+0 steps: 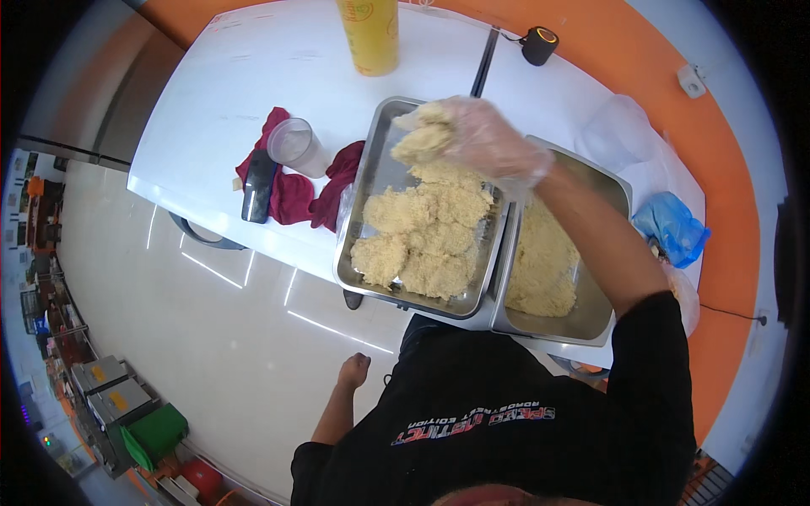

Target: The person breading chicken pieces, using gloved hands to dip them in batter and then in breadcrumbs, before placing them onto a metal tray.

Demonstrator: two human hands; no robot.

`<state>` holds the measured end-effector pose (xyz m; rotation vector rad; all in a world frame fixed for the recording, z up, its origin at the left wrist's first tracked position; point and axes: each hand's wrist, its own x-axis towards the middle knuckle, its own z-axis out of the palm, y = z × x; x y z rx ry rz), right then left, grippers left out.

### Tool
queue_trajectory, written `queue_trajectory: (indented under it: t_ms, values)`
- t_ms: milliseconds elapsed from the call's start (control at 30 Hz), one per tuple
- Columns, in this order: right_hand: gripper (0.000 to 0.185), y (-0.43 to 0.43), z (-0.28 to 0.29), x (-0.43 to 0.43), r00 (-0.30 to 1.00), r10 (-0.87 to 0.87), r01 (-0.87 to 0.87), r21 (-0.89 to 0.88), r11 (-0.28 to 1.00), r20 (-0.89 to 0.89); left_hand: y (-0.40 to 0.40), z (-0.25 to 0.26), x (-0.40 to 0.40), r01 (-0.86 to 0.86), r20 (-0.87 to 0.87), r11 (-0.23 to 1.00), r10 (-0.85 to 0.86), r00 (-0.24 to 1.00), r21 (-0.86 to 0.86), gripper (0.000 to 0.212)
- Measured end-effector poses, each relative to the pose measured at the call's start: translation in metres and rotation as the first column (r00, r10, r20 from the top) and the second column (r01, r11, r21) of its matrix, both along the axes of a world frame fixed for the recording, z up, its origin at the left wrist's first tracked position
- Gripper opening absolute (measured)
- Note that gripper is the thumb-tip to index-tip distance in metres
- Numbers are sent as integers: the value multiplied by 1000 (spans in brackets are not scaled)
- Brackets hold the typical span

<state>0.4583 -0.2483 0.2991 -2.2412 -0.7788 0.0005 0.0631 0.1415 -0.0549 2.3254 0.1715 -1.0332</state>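
Observation:
My right hand (474, 136), in a clear plastic glove, grips a crumb-coated piece of food (421, 142) above the far end of a metal tray (380, 136). Slight blur hides whether this is one piece or two. Several breaded pieces (436, 237) lie close together in the near and middle part of that tray. Beside it on the right, a deeper metal pan (591, 326) holds loose yellowish crumbs (541, 272), and my right forearm crosses over it. My left hand (354, 370) hangs below the table's edge, bare and curled, with nothing visible in it.
Left of the tray are a dark red cloth (294, 199), a phone (258, 186) and a clear plastic cup (296, 147). A yellow cup (370, 38) and a small black speaker (540, 45) stand farther back. Plastic bags, one blue (674, 228), lie at right on the white table (209, 95).

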Motion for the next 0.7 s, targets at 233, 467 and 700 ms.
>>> queue_trajectory:
  t_ms: [233, 467, 700]
  values:
    - [20, 12, -131, 39, 945, 325, -308, -379, 872, -20, 0, 9, -30, -64, -15, 998, 64, 998, 15, 42]
    - [9, 14, -97, 7, 943, 328, -270, -686, 676, -48, -3, 15, -24, -55, -138, 997, 62, 988, 54, 43]
    - [22, 6, -47, -2, 990, 92, -139, -596, 791, -109, -2, 3, 16, -134, -92, 991, 133, 987, -2, 39]
